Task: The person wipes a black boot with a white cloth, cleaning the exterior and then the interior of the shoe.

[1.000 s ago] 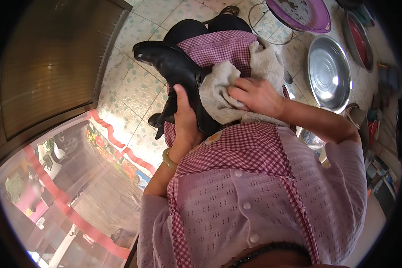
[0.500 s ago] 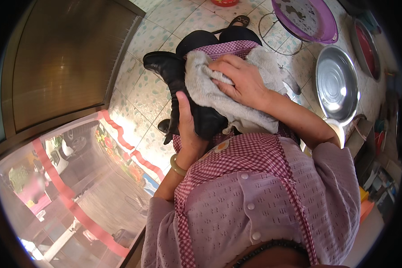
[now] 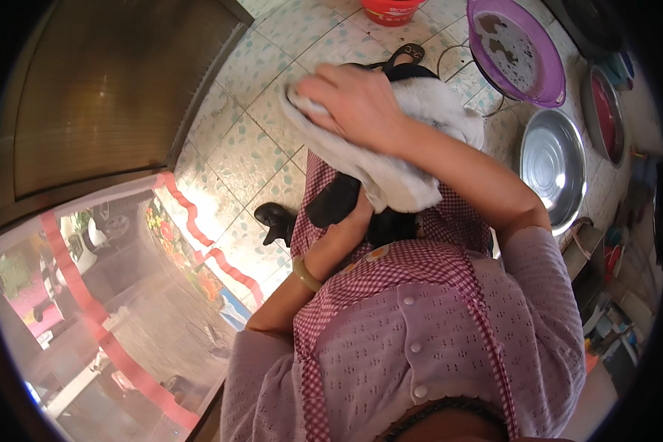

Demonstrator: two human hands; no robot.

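Gripping a black leather boot (image 3: 331, 202) with left hand (image 3: 351, 228), right hand (image 3: 361, 109) curled onto a whitish fluffy cloth towel (image 3: 405, 181), towel covering most of boot, boot over a magenta-and-white checked fabric apron (image 3: 427, 267), round silver metal basin (image 3: 551, 156) on pale patterned tile floor (image 3: 237, 158).

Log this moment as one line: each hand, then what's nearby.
left hand: gripping black boot | right hand: on pale cloth, partly covering boot | nearby: silver basin, purple basin
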